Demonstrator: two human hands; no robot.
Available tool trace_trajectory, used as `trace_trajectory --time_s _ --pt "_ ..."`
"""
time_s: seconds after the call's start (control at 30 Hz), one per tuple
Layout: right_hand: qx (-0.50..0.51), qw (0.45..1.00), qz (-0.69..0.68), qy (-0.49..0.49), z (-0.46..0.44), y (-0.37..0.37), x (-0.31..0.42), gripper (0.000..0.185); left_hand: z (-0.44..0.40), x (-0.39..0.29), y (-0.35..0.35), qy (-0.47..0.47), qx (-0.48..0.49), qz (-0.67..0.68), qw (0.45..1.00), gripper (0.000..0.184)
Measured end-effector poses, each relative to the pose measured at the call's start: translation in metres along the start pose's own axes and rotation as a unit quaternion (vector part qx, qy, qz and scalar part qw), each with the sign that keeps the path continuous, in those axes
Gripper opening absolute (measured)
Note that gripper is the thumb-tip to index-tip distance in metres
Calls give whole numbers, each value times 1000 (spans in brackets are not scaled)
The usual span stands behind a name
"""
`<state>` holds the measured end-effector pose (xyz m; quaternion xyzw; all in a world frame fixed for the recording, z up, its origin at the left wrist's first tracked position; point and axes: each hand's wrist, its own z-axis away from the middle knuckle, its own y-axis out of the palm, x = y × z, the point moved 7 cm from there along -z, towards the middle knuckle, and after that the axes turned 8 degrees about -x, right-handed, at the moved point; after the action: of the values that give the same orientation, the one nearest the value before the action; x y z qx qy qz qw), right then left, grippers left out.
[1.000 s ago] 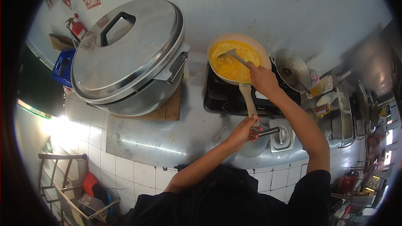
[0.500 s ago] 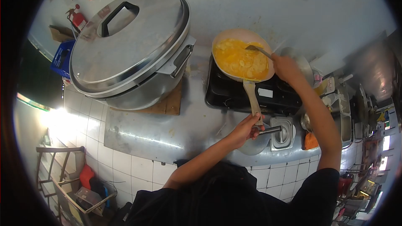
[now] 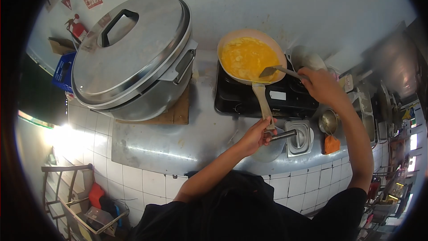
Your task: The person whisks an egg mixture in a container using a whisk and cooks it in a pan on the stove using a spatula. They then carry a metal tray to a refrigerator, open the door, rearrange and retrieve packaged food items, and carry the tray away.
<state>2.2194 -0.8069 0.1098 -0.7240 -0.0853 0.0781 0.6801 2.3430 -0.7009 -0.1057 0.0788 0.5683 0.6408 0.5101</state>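
My left hand [image 3: 258, 135] is closed around the end of the pale handle of a frying pan [image 3: 281, 58]. The pan sits on a black gas stove [image 3: 243, 102], its handle pointing toward me. Yellow beaten egg [image 3: 247, 56] spreads over the pan's bottom, with paler set patches in it. My right hand [image 3: 322, 85] grips a grey spatula [image 3: 285, 69], whose blade rests at the near right edge of the egg, inside the rim.
A huge lidded steel pot [image 3: 133, 62] stands on brown cardboard [image 3: 178, 114] at the left. Right of the pan handle are a steel container lid [image 3: 302, 139], a small metal bowl [image 3: 328, 121] with an orange cloth [image 3: 331, 144], and another pan [image 3: 307, 58] behind the stove.
The spatula has moved from the egg's far right part to its near right edge, with my right hand coming nearer. The pan has shifted slightly left, and the egg surface looks more evenly spread.
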Motion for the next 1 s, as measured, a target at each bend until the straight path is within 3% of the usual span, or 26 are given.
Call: trace_trajectory --time_s 0.17,0.37,0.67,1.0 --pt "52 997 44 40 26 24 13 24 1 1 3 -7 -16 11 1000 39" --pt "-9 998 36 60 25 98 3 32 4 0 6 -13 -31 12 999 39" --pt "-77 995 -41 51 -41 120 3 28 6 -4 7 -2 -49 -17 999 39" --pt "-82 993 -74 34 -75 144 26 31 19 -37 2 5 -27 -37 999 30"
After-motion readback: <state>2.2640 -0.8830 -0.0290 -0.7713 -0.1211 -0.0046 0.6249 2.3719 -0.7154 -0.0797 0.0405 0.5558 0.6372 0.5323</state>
